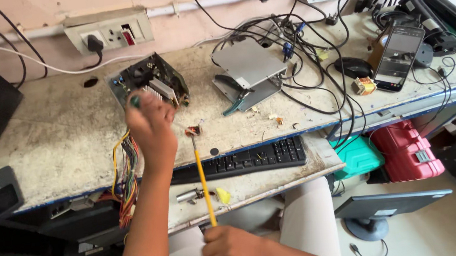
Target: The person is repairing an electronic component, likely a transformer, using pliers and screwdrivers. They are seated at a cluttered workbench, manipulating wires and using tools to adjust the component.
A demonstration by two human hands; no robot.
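At twelve o'clock from the right hand (232,253), fisted on a yellow-shafted tool (204,182), the left hand (150,122) pinches a green-tipped part (135,101) beside the open power supply (149,81).

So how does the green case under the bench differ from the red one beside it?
The green case is teal and mostly hidden under the keyboard shelf and cables; the red case shows nearly whole. The red case looks larger in view and has a grey latch on its front, while no latch shows on the green case. The green case sits further left, nearer the person's knee. Both are moulded plastic cases below the bench, side by side.
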